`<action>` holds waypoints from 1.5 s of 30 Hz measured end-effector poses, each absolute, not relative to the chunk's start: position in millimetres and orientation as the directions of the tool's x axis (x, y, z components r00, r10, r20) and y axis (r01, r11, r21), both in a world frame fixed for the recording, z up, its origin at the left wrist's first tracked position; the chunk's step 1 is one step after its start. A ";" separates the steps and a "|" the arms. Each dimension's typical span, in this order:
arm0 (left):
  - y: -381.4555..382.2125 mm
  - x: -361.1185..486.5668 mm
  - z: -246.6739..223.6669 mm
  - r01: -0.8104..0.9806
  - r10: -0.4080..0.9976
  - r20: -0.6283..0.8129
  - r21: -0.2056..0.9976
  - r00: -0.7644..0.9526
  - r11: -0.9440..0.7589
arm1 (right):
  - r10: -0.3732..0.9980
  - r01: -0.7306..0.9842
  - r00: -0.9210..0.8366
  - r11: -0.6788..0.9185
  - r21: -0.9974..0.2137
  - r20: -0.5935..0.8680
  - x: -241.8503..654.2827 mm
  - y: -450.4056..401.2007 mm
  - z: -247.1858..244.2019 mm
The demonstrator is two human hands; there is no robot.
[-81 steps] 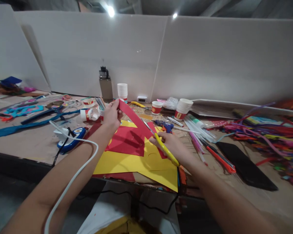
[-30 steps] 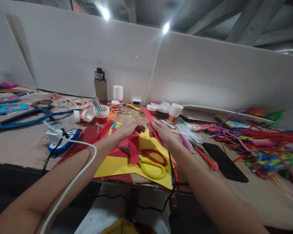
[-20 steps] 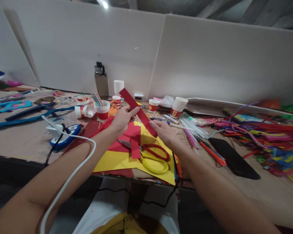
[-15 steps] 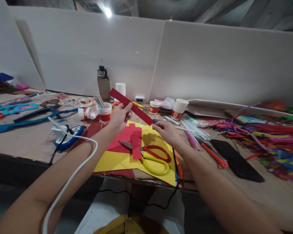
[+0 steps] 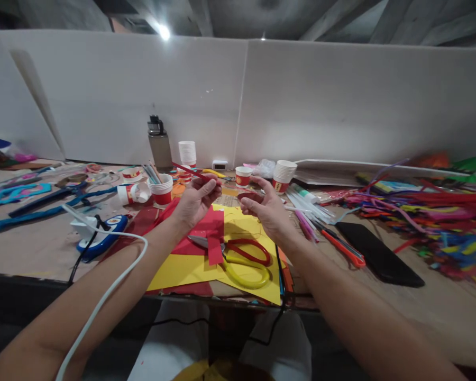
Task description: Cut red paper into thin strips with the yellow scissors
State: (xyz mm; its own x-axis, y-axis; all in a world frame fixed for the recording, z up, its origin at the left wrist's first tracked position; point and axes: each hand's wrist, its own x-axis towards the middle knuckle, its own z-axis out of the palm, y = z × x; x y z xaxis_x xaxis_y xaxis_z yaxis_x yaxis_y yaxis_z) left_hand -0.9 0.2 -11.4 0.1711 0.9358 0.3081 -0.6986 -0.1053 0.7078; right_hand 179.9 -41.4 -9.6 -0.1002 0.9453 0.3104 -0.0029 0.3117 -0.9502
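A narrow red paper strip point(image 5: 190, 171) is pinched in my left hand point(image 5: 198, 200), its far end pointing up and left, seen nearly edge-on. To the right, apart from it, my right hand point(image 5: 264, 203) has its thumb and fingers curled; a small dark red edge shows at the fingertips, too small to make out. Below both hands, scissors point(image 5: 248, 262) with one red and one yellow handle lie on yellow paper point(image 5: 182, 272). A short red strip point(image 5: 214, 243) crosses the scissors' blades, over red paper point(image 5: 198, 227).
Paper cups point(image 5: 161, 189) holding sticks, more stacked cups point(image 5: 284, 177) and a bottle point(image 5: 159, 145) stand at the back. A black phone point(image 5: 376, 254), a red cutter point(image 5: 343, 247) and colourful pipe cleaners point(image 5: 436, 211) lie right. A blue power socket point(image 5: 103, 241) with a white cable is left.
The red strip has turned from showing its flat face to nearly edge-on. My right hand has come away from its lower end and risen a little. The view has shifted slightly.
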 end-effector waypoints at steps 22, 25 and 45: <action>-21.0 19.0 -16.3 -0.576 0.968 0.000 0.804 0.251 0.149 | 0.784 0.293 -0.006 0.595 -0.748 0.621 179.3 -43.4 -15.1; -23.4 20.3 -17.1 -0.584 0.944 0.037 0.794 0.328 0.171 | 0.793 0.264 -0.009 0.589 -0.764 0.609 180.7 -42.3 -15.9; -31.8 30.2 -22.7 -0.605 0.939 0.200 0.796 0.281 0.012 | 0.879 0.195 0.070 0.451 -0.871 0.471 179.0 -46.7 -5.7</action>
State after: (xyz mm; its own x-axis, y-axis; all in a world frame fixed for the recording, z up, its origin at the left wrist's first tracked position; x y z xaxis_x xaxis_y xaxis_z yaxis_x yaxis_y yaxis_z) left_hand 30.2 -31.8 -22.7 0.2814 0.9386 0.1997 -0.6053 0.0121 0.7959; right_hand 179.0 -46.7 -5.7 0.0705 0.8792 0.4713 0.1951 0.4512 -0.8709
